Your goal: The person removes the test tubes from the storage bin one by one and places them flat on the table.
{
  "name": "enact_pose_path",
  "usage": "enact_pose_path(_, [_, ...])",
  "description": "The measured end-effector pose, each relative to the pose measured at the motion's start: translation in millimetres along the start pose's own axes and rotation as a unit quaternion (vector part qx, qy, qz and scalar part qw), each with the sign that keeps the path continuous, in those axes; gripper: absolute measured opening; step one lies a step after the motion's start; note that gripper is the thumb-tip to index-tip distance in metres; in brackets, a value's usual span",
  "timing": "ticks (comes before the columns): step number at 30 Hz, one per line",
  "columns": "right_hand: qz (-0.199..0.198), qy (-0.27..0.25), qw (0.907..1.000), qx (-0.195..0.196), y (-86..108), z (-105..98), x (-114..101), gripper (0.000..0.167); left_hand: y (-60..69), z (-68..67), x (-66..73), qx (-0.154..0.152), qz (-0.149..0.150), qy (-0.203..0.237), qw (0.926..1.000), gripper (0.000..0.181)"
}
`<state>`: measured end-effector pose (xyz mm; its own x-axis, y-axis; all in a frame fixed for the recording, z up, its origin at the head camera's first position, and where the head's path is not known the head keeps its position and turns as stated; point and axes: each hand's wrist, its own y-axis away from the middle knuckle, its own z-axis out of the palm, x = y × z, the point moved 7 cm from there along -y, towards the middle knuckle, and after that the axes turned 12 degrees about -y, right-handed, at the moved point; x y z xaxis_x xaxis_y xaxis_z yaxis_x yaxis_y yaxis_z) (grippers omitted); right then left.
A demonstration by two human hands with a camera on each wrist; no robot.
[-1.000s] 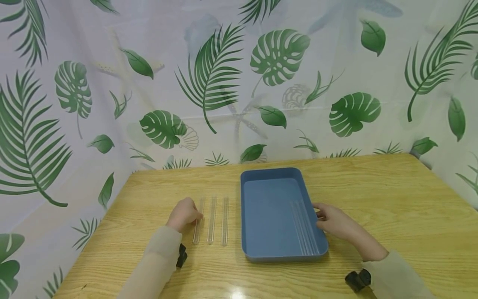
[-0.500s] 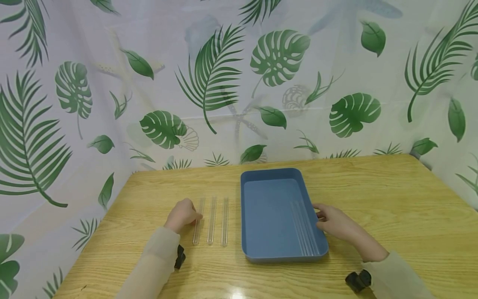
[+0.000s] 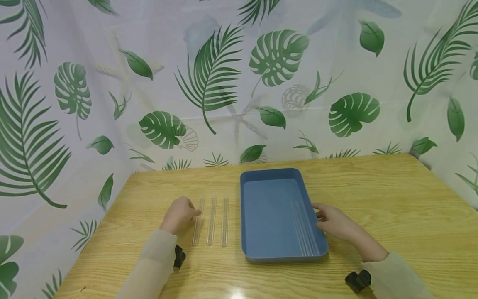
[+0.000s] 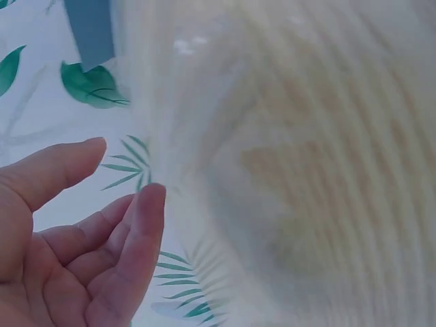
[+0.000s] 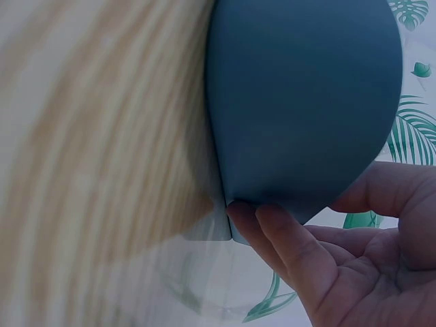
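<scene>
Leftmost clear slender tube (image 3: 197, 227) best pinched mid-length by loose, empty left hand (image 3: 179, 214); blue rectangular plastic tray (image 3: 265, 220) gripped by right hand (image 3: 335, 221).

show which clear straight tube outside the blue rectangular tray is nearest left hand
The leftmost clear straight tube, close by the left hand; two others lie farther right.

A pale cloth (image 3: 239, 79) printed with green leaves (image 3: 354, 114) and starfish (image 3: 240, 119) hangs along the far, left and right edges of the wood-grained worktop (image 3: 392, 199), which bears a dark speck (image 3: 84, 288) near its left edge.
</scene>
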<state>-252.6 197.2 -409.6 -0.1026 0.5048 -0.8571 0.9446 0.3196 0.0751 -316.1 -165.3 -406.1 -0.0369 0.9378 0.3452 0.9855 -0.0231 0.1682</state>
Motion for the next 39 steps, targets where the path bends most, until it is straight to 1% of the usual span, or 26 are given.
enact_pose_path(4, [0.0,0.0,1.0,-0.001,-0.5,-0.1,0.3,0.052,2.0,-8.8,2.1,0.019,0.006,0.014,0.9997,0.019])
enact_pose_path(8, [0.001,-0.002,1.0,0.0,-0.3,0.6,0.3,0.052,4.8,-12.9,4.7,0.023,0.013,0.032,0.9991,0.027])
enact_pose_path(10, [0.0,-0.003,1.0,-0.001,-0.2,1.0,0.0,0.052,6.0,-13.9,5.9,0.023,0.015,0.045,0.9986,0.027])
enact_pose_path(14, [0.0,-0.004,1.0,0.0,0.3,1.7,-1.2,0.051,8.5,-14.6,7.2,0.028,0.014,0.083,0.9961,0.027])
enact_pose_path(17, [0.002,-0.007,1.0,0.001,1.0,2.4,-1.9,0.051,11.2,-13.5,8.4,0.034,0.013,0.116,0.9926,0.026])
enact_pose_path(19, [0.002,-0.008,1.0,0.0,0.9,2.4,-2.2,0.051,13.2,-12.0,11.1,0.035,0.014,0.14,0.9895,0.027])
enact_pose_path(23, [0.002,-0.011,0.9999,0.0,0.7,2.3,-1.6,0.051,15.5,-6.1,20.4,0.026,0.024,0.194,0.9803,0.029])
enact_pose_path(26, [0.002,-0.012,0.9999,0.0,0.3,2.0,-0.8,0.051,15.1,0.3,29.0,0.015,0.035,0.239,0.9703,0.03])
enact_pose_path(30, [0.0,-0.009,1.0,-0.001,-0.3,1.7,-0.4,0.051,14.9,9.3,42.3,-0.002,0.057,0.282,0.9577,0.031])
enact_pose_path(33, [0.0,-0.008,1.0,-0.001,-0.4,1.7,-0.3,0.051,15.5,14.8,52.9,-0.017,0.069,0.301,0.9509,0.03])
enact_pose_path(39, [-0.002,-0.006,1.0,-0.003,-0.3,1.7,-0.5,0.051,18.2,23.7,76.6,-0.042,0.091,0.316,0.9434,0.031])
